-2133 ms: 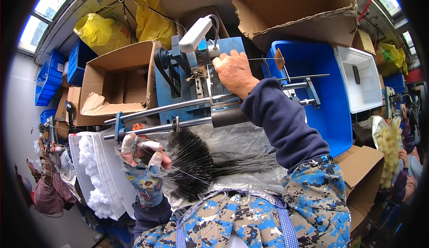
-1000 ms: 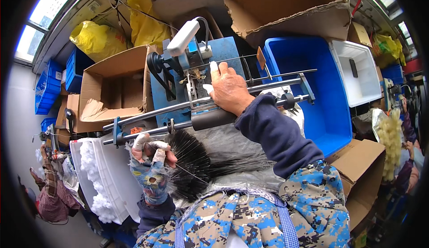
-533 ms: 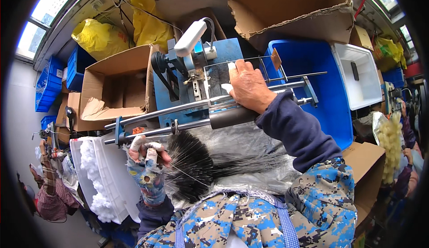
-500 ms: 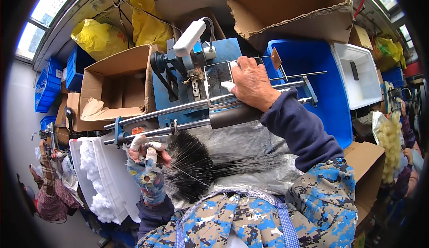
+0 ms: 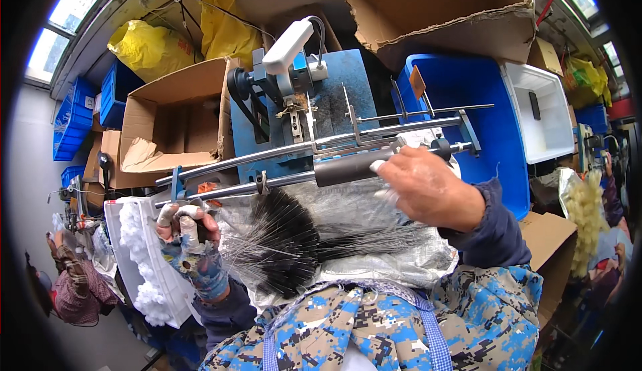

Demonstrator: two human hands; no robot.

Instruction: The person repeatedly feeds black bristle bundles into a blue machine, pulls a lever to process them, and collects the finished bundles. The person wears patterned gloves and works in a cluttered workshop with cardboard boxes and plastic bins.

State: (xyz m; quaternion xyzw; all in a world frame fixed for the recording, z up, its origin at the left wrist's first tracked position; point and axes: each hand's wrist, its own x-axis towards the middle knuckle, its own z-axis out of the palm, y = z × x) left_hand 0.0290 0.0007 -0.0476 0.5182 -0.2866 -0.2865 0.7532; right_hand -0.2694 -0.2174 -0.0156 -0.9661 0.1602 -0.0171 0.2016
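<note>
Right now the right hand [image 5: 431,187] is resting on the dark grey sleeve [image 5: 354,167] that is riding on the lower steel rod [image 5: 267,185], its fingers curled over the top with the taped fingertips [image 5: 376,166] pressing against the sleeve's upper side. The left hand [image 5: 189,234], wearing a patterned fingerless glove with tape on the fingers, is closing into a fist around something small just under the rod's left end; what it is pinching is hidden inside the fist. Between the two hands, just below the fingers of both, a fan of thin black bristles [image 5: 281,244] is lying spread on a crinkled silvery sheet [image 5: 394,257], its tips pointing toward the left hand. Beyond the right fingertips the blue machine [image 5: 334,97] with its white handle [image 5: 287,45] is standing. As a judgement, the likeliest trouble is the right fingers getting nipped where the sleeve is sliding along the rod, or between the two rods, since they are sitting right on that line. Loose bristles could also be dragging off the sheet or catching at the rod if the left fist is letting go unevenly, and stiff bristle tips are aiming at the bare fingertips there.
</note>
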